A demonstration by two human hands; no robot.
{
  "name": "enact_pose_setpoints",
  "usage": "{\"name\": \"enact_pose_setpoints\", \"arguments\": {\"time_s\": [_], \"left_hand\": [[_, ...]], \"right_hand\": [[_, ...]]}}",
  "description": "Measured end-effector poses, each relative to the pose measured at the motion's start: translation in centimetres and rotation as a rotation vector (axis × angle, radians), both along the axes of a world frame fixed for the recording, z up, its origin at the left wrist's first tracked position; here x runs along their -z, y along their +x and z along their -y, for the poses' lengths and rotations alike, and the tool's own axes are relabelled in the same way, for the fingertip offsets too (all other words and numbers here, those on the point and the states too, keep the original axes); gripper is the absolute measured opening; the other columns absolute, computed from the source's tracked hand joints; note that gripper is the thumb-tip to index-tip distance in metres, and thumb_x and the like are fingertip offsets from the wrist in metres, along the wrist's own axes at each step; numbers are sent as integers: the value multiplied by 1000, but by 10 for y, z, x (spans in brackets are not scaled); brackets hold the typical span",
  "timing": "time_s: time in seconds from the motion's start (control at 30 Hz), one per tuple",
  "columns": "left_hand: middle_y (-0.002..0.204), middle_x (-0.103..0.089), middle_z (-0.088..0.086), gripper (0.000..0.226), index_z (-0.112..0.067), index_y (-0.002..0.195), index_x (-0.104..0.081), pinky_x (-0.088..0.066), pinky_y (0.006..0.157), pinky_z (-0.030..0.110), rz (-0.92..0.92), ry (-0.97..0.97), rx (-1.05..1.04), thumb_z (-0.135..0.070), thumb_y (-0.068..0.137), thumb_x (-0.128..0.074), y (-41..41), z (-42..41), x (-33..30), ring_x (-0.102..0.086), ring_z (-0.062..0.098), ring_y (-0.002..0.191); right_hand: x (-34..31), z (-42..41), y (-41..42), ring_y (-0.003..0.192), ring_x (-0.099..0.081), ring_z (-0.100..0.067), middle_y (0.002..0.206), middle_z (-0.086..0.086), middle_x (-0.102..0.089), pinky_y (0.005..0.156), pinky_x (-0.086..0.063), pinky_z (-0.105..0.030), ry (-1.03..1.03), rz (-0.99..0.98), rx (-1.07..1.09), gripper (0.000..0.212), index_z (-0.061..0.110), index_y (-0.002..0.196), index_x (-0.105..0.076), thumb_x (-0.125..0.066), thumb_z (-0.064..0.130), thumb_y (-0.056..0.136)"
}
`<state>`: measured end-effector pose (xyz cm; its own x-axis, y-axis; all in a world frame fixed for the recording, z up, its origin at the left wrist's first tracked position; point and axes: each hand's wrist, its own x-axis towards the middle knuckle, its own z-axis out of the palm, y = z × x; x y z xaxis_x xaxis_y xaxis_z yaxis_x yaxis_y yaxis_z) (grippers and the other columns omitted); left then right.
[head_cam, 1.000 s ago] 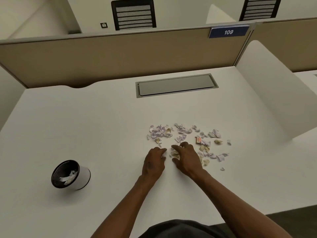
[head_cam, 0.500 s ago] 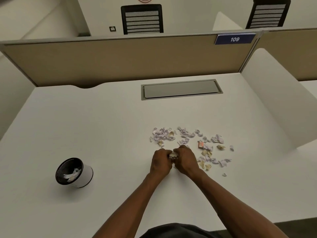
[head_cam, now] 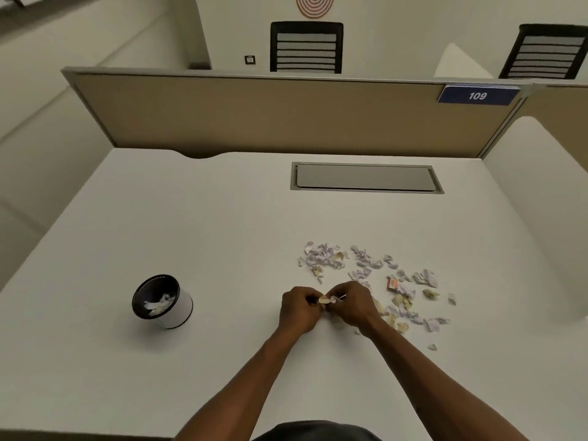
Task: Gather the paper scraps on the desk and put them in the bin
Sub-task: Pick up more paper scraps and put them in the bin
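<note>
The left hand [head_cam: 299, 308] and right hand [head_cam: 351, 305] meet knuckle to knuckle just above the white desk [head_cam: 222, 243], fingers curled together around a small wad of cream and lilac paper bits [head_cam: 327, 299]. Far to their left stands the small round bin with a black rim and white wall [head_cam: 162, 301], scraps already inside. To the right and beyond the hands, loose torn lilac and cream paper scraps [head_cam: 366, 268] lie scattered.

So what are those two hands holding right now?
A few paper scraps, pinched between the fingertips of the left hand and right hand, just above the desk.
</note>
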<state>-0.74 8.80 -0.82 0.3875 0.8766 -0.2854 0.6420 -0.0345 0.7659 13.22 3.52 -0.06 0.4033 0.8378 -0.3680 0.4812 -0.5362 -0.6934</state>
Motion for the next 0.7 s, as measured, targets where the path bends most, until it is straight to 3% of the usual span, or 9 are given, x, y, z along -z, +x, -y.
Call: {"name": "enact_pose_setpoints", "arguments": {"time_s": [0.07,0.2,0.3,0.43,0.63,0.7], "left_hand": [[94,-78,-4,16,-20,97,-79,-42,60,2,25,-7,-52,-22,81,-79,-10,-3,-6,-66,4,76],[89,-77,-8,14,-24,94,-79,-50,66,13,105,10,-164,-24,80,-79,-41,-14,-30,-69,2,79],[88,-76,-12,12,-26,95,-79,-51,67,12,136,77,-261,-26,83,-77,-75,-21,-53,-69,1,81],[88,-76,-13,14,-28,98,-77,-55,71,15,182,153,-416,-23,85,-75,-123,-32,-80,-69,0,82],[88,-76,-13,17,-28,97,-78,-57,78,23,285,172,-625,-16,85,-76,-199,-49,-107,-71,3,84],[86,-77,-14,18,-31,94,-78,-58,77,25,309,151,-690,-16,84,-76,-221,-52,-107,-72,5,82]], "right_hand": [[-11,-6,-6,71,-75,-20,71,-2,-77,69,-63,-39,8,-96,-3,9,21,76,-80,-85,15,72],[-37,-30,-25,74,-77,-21,72,-7,-77,74,-61,-43,61,-240,-41,9,19,78,-80,-84,12,73],[-58,-54,-52,73,-77,-19,76,-7,-78,83,-61,-50,112,-316,-162,8,18,80,-80,-84,13,74],[-80,-88,-101,75,-77,-21,80,-7,-78,82,-61,-51,167,-368,-273,11,14,84,-80,-84,14,73],[-107,-130,-177,75,-77,-15,82,-7,-78,69,-57,-35,210,-383,-429,17,13,89,-78,-86,18,74],[-108,-140,-201,75,-77,-15,83,-6,-78,74,-60,-38,200,-373,-474,18,14,88,-79,-86,19,73]]}}
